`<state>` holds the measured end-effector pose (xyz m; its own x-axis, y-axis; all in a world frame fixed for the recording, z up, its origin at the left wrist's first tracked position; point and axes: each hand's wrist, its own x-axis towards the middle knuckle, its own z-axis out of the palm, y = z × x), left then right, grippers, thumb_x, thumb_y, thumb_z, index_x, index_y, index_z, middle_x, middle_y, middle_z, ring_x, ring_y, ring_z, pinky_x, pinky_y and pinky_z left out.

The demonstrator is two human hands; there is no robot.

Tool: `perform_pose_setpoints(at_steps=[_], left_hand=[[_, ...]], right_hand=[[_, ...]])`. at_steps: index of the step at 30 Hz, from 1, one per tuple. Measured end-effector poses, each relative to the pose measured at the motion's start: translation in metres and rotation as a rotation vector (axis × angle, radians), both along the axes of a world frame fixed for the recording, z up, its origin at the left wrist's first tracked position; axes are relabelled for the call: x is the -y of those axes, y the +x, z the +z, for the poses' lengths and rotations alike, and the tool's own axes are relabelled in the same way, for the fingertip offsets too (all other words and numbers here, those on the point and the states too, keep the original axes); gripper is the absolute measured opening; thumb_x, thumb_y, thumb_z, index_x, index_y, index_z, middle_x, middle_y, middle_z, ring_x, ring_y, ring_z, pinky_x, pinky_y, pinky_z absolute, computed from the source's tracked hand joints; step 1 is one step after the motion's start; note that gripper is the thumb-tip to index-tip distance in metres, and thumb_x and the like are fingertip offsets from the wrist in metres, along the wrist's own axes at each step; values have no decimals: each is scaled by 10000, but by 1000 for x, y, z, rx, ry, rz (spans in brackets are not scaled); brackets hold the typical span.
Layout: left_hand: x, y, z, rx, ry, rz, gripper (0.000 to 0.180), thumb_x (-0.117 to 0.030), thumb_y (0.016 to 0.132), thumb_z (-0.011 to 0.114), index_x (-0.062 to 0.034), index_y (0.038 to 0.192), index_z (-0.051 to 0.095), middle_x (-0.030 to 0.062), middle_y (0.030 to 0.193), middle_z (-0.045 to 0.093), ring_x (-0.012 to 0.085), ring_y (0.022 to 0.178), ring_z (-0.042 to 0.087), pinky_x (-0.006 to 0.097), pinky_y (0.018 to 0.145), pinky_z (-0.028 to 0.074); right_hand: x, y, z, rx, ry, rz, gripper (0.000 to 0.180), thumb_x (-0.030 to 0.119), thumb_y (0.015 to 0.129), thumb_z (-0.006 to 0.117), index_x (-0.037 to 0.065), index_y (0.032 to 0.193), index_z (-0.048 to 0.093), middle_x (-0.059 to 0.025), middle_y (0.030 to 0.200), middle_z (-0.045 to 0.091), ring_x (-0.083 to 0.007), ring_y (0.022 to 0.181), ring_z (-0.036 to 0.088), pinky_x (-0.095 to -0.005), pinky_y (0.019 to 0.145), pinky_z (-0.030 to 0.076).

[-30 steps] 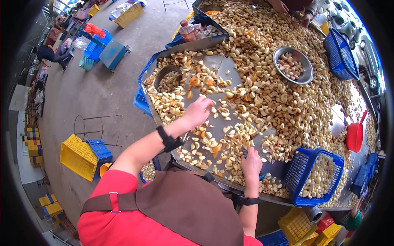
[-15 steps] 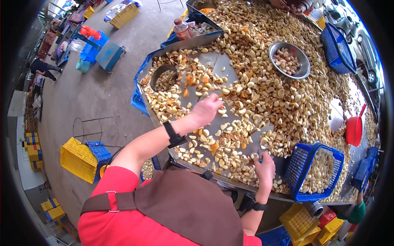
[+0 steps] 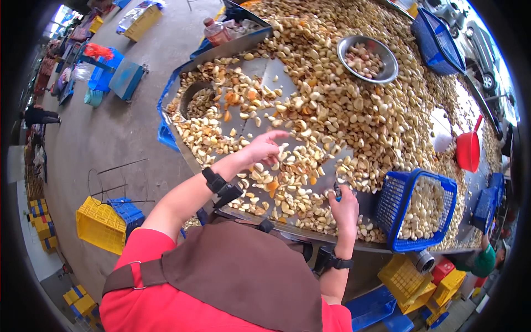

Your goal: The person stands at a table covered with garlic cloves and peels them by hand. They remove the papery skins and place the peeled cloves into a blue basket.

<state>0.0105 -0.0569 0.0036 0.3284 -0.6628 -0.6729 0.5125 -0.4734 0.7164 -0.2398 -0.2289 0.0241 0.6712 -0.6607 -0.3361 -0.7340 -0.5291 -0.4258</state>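
Grey concrete floor (image 3: 121, 127) w/ crates around; big sheet-metal counter (image 3: 260, 72), shiny, raised rim, heaped w/ peeled garlic cloves (image 3: 354, 110), pale cream, curved, smooth, a few orange ones mixed in. Left hand (image 3: 263, 149) hovers over a thin patch of cloves near counter's front, fingers loosely spread, index out, grasping nothing I can see. Right hand (image 3: 344, 209) at front rim, fingers clenched on a small dark tool (image 3: 337, 192), prob a knife. Just right of it, 1 blue mesh plastic basket (image 3: 406, 213) full of cloves. 1 round steel bowl (image 3: 367, 58) at far side, part filled. 1 red scoop (image 3: 469, 149) far right. 1 yellow crate (image 3: 99, 224) on floor, left.
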Motion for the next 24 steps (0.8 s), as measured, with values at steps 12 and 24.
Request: perform_pose_setpoints(at_steps=[12, 24], left_hand=[[-19, -32, 14, -453, -229, 406, 229, -136, 911, 567, -103, 1137, 561, 46, 1034, 659, 105, 851, 640, 270, 738, 540], [-19, -44, 6, -407, -312, 444, 208, -77, 875, 584, -92, 1076, 535, 2, 896, 604, 108, 784, 601, 278, 706, 525]], right_hand=[[-62, 78, 22, 364, 306, 297, 641, 264, 894, 527, 100, 1449, 254, -208, 1220, 564, -384, 1002, 603, -435, 838, 489], [-72, 84, 14, 485, 201, 322, 638, 234, 884, 559, 139, 1449, 278, -176, 1150, 611, -362, 915, 635, -429, 752, 516]])
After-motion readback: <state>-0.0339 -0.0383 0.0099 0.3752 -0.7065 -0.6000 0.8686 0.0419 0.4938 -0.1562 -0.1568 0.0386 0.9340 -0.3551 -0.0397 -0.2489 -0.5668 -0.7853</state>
